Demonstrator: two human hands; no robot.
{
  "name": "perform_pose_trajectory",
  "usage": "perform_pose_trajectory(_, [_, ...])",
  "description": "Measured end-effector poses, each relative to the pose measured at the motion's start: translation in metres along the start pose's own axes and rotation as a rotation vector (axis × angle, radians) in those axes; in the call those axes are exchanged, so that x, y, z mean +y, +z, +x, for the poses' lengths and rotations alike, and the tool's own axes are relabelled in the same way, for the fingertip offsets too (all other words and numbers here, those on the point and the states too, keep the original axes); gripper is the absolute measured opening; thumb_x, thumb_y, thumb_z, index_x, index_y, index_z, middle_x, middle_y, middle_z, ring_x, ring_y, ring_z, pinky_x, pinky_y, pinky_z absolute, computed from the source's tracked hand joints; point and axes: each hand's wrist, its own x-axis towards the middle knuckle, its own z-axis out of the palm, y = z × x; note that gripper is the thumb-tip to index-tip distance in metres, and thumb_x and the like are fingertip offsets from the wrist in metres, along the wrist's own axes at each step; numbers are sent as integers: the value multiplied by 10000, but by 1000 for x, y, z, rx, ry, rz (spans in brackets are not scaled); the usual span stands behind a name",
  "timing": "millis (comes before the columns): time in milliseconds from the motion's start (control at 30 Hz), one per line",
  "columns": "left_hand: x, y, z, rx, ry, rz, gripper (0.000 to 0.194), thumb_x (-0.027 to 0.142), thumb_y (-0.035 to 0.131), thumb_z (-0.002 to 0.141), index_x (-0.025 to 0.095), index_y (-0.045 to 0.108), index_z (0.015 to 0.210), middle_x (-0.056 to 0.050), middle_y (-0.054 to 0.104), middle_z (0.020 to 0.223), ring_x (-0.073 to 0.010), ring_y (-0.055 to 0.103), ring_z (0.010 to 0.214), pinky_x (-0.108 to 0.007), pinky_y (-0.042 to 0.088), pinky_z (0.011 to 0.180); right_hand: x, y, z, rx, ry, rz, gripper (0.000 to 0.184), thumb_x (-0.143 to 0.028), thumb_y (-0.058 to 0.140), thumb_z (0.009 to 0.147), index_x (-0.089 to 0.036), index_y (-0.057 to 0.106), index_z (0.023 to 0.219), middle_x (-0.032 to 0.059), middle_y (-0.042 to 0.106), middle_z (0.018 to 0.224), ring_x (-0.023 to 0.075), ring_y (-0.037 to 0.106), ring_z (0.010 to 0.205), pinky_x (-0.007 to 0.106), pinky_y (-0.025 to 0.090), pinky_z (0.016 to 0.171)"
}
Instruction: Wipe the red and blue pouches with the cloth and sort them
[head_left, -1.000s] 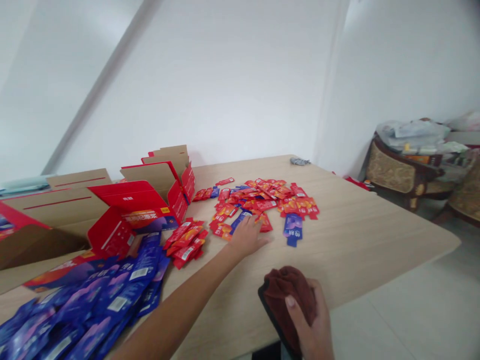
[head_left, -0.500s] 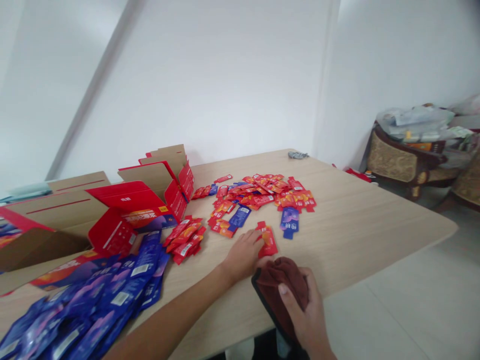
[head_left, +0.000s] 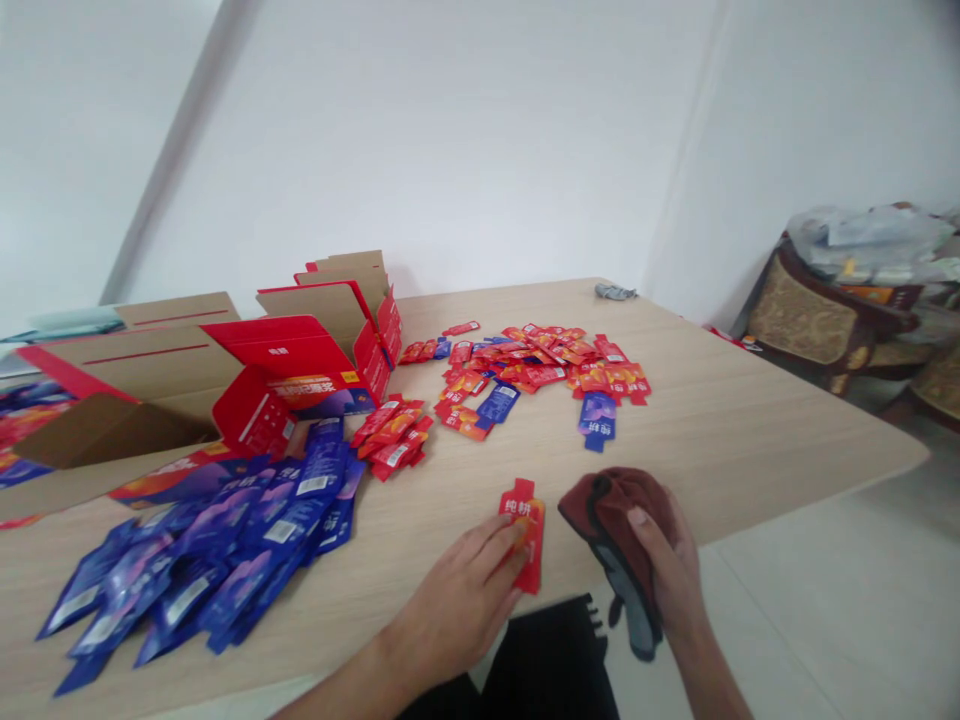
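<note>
Left hand [head_left: 459,592]: laid on red printed packet [head_left: 533,550], lower centre; grip cannot be told.
Right hand [head_left: 673,560]: brown-grey fabric pouch [head_left: 616,508] grasped, lower right.
Glossy blue packets [head_left: 251,525]: heaped, lower left.

The pale desk [head_left: 720,410] is filled at left by open boxes [head_left: 319,390] — blue pouches [head_left: 225,540] are heaped before them, small red packs [head_left: 394,435] piled just beside. Red and blue cards [head_left: 540,350] are strewn mid-desk, a grey cloth [head_left: 615,292] is seen at the far corner, and one red card [head_left: 532,550] by the front edge is partly covered.
</note>
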Motion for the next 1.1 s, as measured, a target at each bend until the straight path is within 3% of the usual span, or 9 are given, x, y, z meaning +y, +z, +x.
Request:
perform_pose_trajectory(133, [16, 16, -31, 105, 23, 25, 361, 125, 486, 1036, 149, 616, 1371, -116, 656, 1369, -250, 639, 1258, -396, 562, 1082, -13, 5, 14, -1, -94, -238, 477, -530, 782, 836, -232, 640, 1179, 73, 733, 1135, 245, 698, 980, 331, 553, 815])
perform_pose_trajectory(267, [26, 21, -45, 182, 41, 11, 338, 158, 511, 1050, 124, 626, 1366, -117, 655, 1397, -257, 617, 1313, -396, 563, 1091, -27, 29, 12, -122, -295, -565, 437, -522, 787, 845, -249, 607, 1135, 48, 726, 1053, 243, 692, 931, 340, 538, 797])
perform_pose_trajectory(433, [26, 23, -49, 200, 69, 21, 332, 117, 494, 1056, 124, 635, 1356, -91, 685, 1377, -217, 634, 1303, -363, 519, 1139, -15, 58, -4, -794, -638, -842, 303, -416, 759, 911, -260, 598, 1115, 39, 700, 1050, 245, 650, 992, 368, 518, 878])
perform_pose_trajectory(500, [23, 26, -48, 220, 69, 14, 315, 113, 476, 1065, 130, 650, 1327, -85, 705, 1348, -204, 659, 1271, -351, 527, 1123, -5, 63, -3, -923, -703, -905, 280, -394, 755, 919, -251, 600, 1102, 46, 695, 1042, 251, 634, 1010, 382, 516, 896])
perform_pose_trajectory(767, [19, 26, -46, 179, 53, -54, 340, 111, 412, 1084, 164, 650, 1321, -59, 708, 1350, -186, 666, 1267, -334, 580, 1046, -2, 84, 62, -720, -723, -1223, 291, -398, 681, 959, -224, 607, 1180, 105, 696, 1100, 294, 637, 1031, 400, 529, 840])
perform_pose_trajectory(900, [21, 29, -46, 182, 32, -64, 328, 117, 437, 1077, 161, 639, 1332, -65, 702, 1360, -195, 663, 1270, -344, 574, 1049, -21, 80, 49, -559, -680, -1189, 321, -470, 608, 989, -212, 615, 1179, 132, 697, 1111, 309, 641, 1031, 424, 521, 868])
perform_pose_trajectory(967, [22, 33, -46, 191, 16, -73, 322, 102, 446, 1065, 157, 651, 1308, -73, 724, 1318, -199, 692, 1220, -341, 578, 1031, -27, 73, 23, -620, -647, -1117, 314, -504, 636, 965, -234, 634, 1125, 100, 706, 1039, 283, 657, 963, 397, 527, 835])
perform_pose_trajectory(1033, [23, 36, -46, 187, 3, -96, 307, 87, 450, 1054, 153, 674, 1253, -70, 770, 1200, -195, 743, 1090, -327, 599, 970, -27, 65, -3, -853, -638, -1036, 280, -496, 675, 942, -255, 638, 1080, 67, 707, 994, 258, 663, 929, 373, 528, 813])
perform_pose_trajectory(1100, [24, 37, -46, 180, -1, -110, 302, 76, 449, 1046, 147, 684, 1221, -63, 790, 1114, -194, 764, 986, -327, 614, 919, -21, 60, -18, -966, -629, -991, 250, -461, 704, 927, -260, 632, 1056, 53, 707, 989, 249, 663, 939, 363, 529, 808])
